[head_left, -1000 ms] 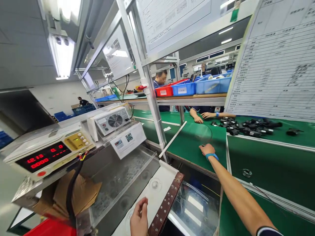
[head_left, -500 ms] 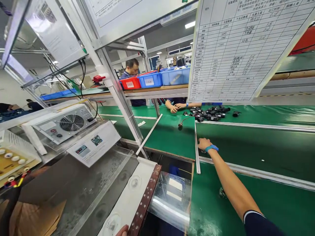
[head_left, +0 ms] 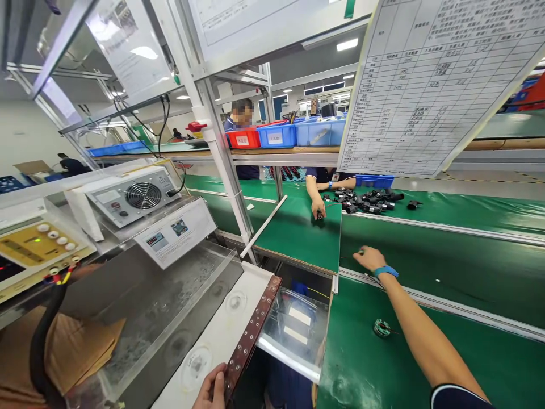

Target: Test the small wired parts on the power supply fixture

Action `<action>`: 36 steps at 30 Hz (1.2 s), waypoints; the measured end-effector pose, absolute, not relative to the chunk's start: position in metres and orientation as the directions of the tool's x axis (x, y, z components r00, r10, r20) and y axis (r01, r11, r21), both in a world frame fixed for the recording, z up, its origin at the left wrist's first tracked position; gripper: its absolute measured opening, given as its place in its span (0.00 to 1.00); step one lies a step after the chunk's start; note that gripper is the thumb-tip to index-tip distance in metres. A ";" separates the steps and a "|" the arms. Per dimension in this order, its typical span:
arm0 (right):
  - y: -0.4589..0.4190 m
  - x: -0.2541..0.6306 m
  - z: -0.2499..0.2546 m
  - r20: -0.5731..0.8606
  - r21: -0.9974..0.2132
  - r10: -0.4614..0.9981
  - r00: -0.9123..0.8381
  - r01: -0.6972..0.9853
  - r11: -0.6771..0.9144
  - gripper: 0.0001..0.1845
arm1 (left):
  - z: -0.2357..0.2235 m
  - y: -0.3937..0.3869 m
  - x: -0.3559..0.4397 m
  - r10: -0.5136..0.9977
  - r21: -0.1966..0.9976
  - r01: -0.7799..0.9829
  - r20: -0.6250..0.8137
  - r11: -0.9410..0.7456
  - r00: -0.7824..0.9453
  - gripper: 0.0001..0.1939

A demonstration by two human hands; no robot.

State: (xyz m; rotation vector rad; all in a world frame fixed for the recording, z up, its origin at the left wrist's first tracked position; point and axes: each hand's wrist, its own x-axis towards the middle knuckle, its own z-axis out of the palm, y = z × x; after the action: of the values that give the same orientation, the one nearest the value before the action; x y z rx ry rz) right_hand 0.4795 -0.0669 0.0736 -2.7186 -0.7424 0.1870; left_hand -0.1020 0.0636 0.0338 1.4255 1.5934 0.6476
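A small greenish part [head_left: 361, 251], mostly hidden, is gripped at the fingertips of the right hand [head_left: 371, 260], over the recessed green strip [head_left: 447, 258]. The left hand [head_left: 210, 391] is placed with curled fingers beside the studded brown bar [head_left: 255, 325]; whether anything is gripped there cannot be told. A round wired component [head_left: 382, 328] is seen near the right forearm. Beyond, black parts [head_left: 368, 201] are heaped near a co-worker's hand [head_left: 317, 206].

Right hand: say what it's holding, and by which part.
The right hand has a small part at its fingertips, mostly hidden; which portion of it is gripped cannot be told.
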 end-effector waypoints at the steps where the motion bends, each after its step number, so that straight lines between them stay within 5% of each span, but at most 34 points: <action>1: -0.076 0.482 0.080 -0.009 -0.330 0.392 0.920 0.368 -0.869 0.20 | 0.034 0.062 -0.102 0.963 0.839 0.503 -0.264 0.207 0.044 0.20; 4: -0.104 0.484 0.105 0.180 -0.362 0.101 0.978 0.162 -0.918 0.25 | 0.033 0.058 -0.099 0.959 0.833 0.508 -0.279 0.220 0.042 0.23; 6: -0.120 0.474 0.130 0.367 -0.396 0.030 0.930 0.185 -0.899 0.27 | 0.034 0.057 -0.094 0.967 0.850 0.486 -0.254 0.206 0.034 0.23; 9: -0.132 0.441 0.174 0.629 -0.373 0.102 0.771 0.414 -0.830 0.30 | 0.048 0.047 -0.079 0.984 0.905 0.393 -0.177 0.165 -0.008 0.23; 12: -0.128 0.391 0.218 0.732 -0.296 0.321 0.601 0.704 -0.645 0.33 | 0.086 0.022 -0.061 0.995 0.958 0.273 -0.072 0.088 -0.068 0.22; 15: -0.103 0.335 0.250 0.619 -0.321 0.678 0.396 0.916 -0.243 0.28 | 0.142 -0.005 -0.041 0.995 0.984 0.158 0.089 -0.081 -0.044 0.24; 18: -0.060 0.265 0.259 0.338 -0.430 0.941 -0.007 0.889 0.160 0.25 | 0.188 -0.024 -0.031 0.959 0.954 0.106 0.270 -0.279 0.092 0.34; 21: -0.006 0.181 0.242 0.079 -0.515 0.914 -0.399 0.769 0.380 0.25 | 0.202 -0.036 -0.041 0.947 0.951 0.102 0.271 -0.291 0.172 0.42; 23: 0.033 0.127 0.216 0.063 -0.595 0.834 -0.548 0.651 0.472 0.21 | 0.190 -0.036 -0.057 0.983 0.988 0.097 0.109 -0.124 0.150 0.35; 25: 0.072 0.081 0.182 0.114 -0.638 0.794 -0.597 0.569 0.520 0.16 | 0.168 -0.033 -0.079 0.990 0.993 0.047 -0.114 0.110 0.081 0.24; 28: 0.118 0.026 0.123 0.108 -0.589 0.828 -0.551 0.636 0.500 0.14 | 0.138 -0.033 -0.115 0.945 0.935 -0.135 -0.325 0.328 0.042 0.22; 36: 0.148 -0.039 0.024 -0.080 -0.317 0.930 -0.359 0.894 0.318 0.23 | 0.101 -0.068 -0.131 0.830 0.715 -0.427 -0.512 0.554 0.221 0.21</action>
State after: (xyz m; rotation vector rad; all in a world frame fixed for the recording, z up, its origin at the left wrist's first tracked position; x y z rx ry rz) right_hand -0.0393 0.1482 0.0240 -1.7057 -2.4537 0.4698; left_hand -0.1308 -0.0682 0.1006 0.4762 1.0110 0.9153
